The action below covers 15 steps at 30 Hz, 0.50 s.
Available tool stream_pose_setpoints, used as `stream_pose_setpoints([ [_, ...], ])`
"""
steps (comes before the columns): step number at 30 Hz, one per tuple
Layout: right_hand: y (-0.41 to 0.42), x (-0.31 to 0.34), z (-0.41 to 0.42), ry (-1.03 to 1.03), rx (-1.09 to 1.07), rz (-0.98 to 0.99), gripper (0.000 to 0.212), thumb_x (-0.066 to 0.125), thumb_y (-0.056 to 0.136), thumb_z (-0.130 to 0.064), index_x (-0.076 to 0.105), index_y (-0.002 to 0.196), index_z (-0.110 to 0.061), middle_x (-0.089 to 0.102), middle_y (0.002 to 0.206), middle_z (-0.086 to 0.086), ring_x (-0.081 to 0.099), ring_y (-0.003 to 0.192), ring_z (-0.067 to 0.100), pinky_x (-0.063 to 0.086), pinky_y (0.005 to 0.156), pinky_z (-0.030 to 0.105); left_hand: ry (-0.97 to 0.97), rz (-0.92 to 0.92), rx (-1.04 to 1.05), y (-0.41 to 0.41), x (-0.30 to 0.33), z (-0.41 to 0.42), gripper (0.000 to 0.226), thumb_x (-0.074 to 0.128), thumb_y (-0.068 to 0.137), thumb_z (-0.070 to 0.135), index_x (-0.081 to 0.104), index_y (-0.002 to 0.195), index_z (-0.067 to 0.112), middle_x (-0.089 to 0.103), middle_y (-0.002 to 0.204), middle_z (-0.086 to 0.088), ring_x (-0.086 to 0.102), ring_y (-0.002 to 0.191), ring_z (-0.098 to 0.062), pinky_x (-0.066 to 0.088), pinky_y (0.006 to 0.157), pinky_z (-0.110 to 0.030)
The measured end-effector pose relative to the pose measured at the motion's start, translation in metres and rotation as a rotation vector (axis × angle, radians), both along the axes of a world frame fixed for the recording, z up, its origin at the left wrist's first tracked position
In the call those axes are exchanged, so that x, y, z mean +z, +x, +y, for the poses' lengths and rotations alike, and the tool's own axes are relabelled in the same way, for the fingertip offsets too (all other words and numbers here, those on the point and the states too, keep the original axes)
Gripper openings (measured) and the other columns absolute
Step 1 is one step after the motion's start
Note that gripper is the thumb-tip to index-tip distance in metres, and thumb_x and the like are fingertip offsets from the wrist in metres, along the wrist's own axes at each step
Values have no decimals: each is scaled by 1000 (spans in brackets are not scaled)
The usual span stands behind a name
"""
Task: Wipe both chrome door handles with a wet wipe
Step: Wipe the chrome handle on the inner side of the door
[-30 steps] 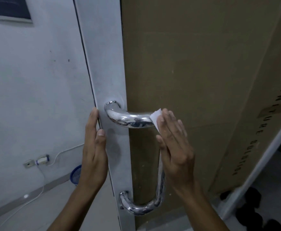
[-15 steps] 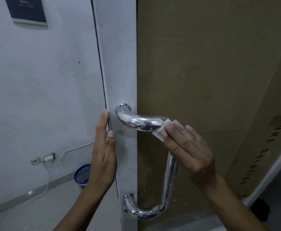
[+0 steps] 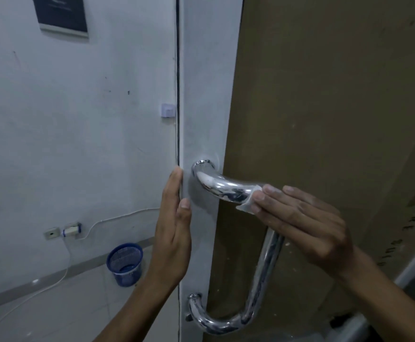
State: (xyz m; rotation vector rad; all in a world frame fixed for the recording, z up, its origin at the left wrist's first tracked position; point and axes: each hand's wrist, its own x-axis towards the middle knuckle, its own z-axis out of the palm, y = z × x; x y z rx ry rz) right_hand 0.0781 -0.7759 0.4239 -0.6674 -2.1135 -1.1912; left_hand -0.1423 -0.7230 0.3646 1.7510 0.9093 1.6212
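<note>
While the left hand (image 3: 174, 233) steadies the door edge, wiping has moved on.
Right hand (image 3: 305, 223) fingers, nearly straight, press the white wet wipe (image 3: 247, 204) along the curved chrome door handle (image 3: 222, 187), past the bend.

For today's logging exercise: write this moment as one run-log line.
left hand: flat on door edge | right hand: presses wet wipe on chrome handle upper bend
</note>
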Motion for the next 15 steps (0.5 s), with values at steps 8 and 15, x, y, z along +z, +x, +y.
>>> stream_pose_setpoints([
  [8,-48,39,0,-199,-59,-156,28,52,98,-2,66,121,-2,61,132,12,57,125,24,47,104,38,-49,-30,-57,-2,4,-3,46,26,95,50,21,141,53,20,150,38,18,141,11,20,118,-24],
  [15,-105,40,1,-247,-406,-115,28,60,87,-4,72,111,0,70,115,18,69,107,26,53,96,36,-72,-107,-141,-6,4,-1,52,27,96,55,27,146,42,26,153,31,22,140,11,21,114,-12],
])
